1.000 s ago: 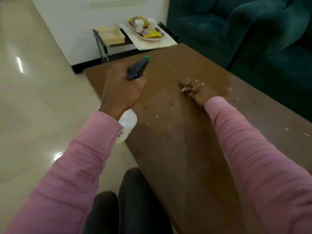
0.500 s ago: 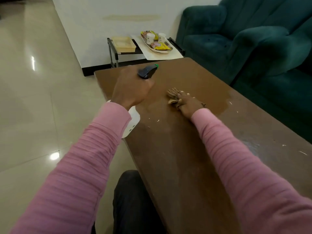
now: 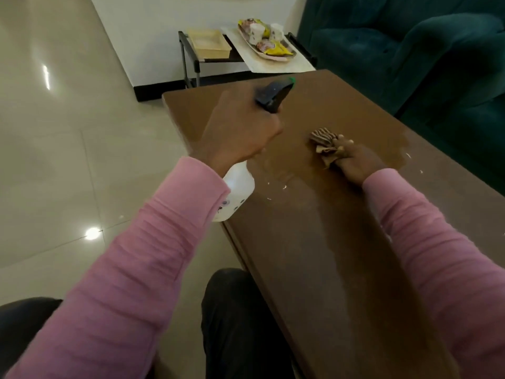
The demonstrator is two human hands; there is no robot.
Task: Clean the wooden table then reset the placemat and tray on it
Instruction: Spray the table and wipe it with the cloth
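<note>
A white plastic spray bottle with a dark trigger head and green nozzle tip (image 3: 238,188) is gripped by the left hand (image 3: 240,132), whose fingers are curled round its neck. The bottle is held over the left edge of the long brown wooden table (image 3: 328,255), its nozzle pointed out across the tabletop. A crumpled brown-and-cream striped cloth (image 3: 323,142) is held down on the wood by the right hand (image 3: 355,162) — the fingers are closed on it, and the cloth sticks out ahead of the fingertips. A darker, damp-looking patch (image 3: 382,143) is seen around the cloth, and a few small white flecks (image 3: 284,186) are scattered between the two hands. Both forearms are covered by pink ribbed sleeves (image 3: 153,255). The pale rectangular placemat (image 3: 296,67) and the long oval tray (image 3: 273,58) are set apart from the wooden table — on a small black-framed side stand (image 3: 188,61) beyond its far end, against the white wall. The tray lies on the placemat and is loaded with yellow snack packets (image 3: 277,50) and white cups (image 3: 257,31). A shallow beige square box (image 3: 209,46) is placed on the same stand, just left of the placemat. A dark green upholstered sofa (image 3: 410,50) is seen along the table's right side.
</note>
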